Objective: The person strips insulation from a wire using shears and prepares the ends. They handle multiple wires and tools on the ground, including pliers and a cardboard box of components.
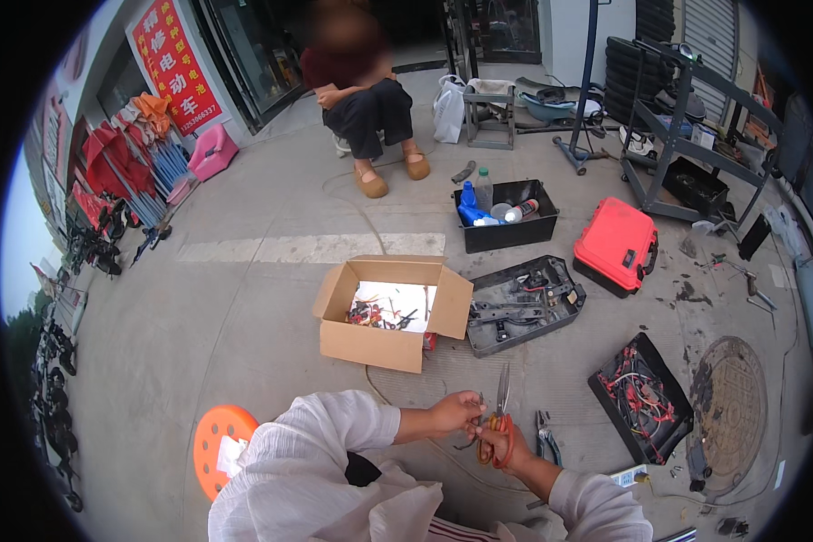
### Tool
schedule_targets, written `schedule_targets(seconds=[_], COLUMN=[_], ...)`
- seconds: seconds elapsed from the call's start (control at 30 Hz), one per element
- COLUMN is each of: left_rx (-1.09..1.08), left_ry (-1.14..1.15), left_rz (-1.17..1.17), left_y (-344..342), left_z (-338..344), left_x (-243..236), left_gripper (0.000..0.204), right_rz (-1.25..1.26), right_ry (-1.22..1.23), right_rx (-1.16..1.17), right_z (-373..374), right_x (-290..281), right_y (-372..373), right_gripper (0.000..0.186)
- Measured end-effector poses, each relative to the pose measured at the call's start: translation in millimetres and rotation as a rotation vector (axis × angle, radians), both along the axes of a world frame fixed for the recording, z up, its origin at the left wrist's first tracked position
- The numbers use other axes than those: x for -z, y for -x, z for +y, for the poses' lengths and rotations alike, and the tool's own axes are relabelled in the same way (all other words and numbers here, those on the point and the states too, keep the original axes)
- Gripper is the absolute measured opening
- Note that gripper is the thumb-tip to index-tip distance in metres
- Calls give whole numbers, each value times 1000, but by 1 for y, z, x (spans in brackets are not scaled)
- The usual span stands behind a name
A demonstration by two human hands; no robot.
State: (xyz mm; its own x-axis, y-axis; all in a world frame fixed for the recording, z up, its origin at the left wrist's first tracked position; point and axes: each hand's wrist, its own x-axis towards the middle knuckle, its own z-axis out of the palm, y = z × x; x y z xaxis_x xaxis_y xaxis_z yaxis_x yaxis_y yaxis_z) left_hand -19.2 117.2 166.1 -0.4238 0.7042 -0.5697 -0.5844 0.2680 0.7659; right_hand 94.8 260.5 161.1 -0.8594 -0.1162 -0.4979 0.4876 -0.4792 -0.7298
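Observation:
In front of me, my right hand (pixel 515 453) grips a pair of scissors (pixel 503 390) with orange-red handles, the blades pointing up and away. Close beside it, my left hand (pixel 454 414) is closed in a pinch on a thin dark wire (pixel 465 444), whose end hangs below the fingers near the right hand's fingertips. The fingers partly hide the wire. Pliers (pixel 546 437) lie on the ground just right of my right hand. Beyond my hands stands an open cardboard box (pixel 370 348) with short red and black wire pieces (pixel 379 315) inside.
A grey tray of parts (pixel 488 343), a black bin of bottles (pixel 506 238) and a red case (pixel 616 242) stand ahead. At right are a black tray of wires (pixel 643 397) and a manhole cover (pixel 736 406). An orange stool (pixel 210 443) is left; a person (pixel 370 108) sits opposite.

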Motion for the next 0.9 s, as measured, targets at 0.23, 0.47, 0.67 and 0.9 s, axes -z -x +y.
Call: schedule_targets(seconds=[0.23,0.47,0.67,0.9], left_rx=[290,1016,845,606], left_ry=[321,304,439,426], left_rz=[494,1221,1375,1647], left_y=[30,22,-21,-29], left_z=[-16,-11,48,36], left_x=[32,78,136,172], left_gripper=[26,35,33,16], right_rz=[-78,-80,-81,-84], right_ry=[-51,-82,-61,-97], right_rx=[250,490,467,492], right_z=[55,107,96,97], right_x=[-4,6,-1,-16], right_y=[-3,-12,-6,-9], right_gripper=[9,7,8,9])
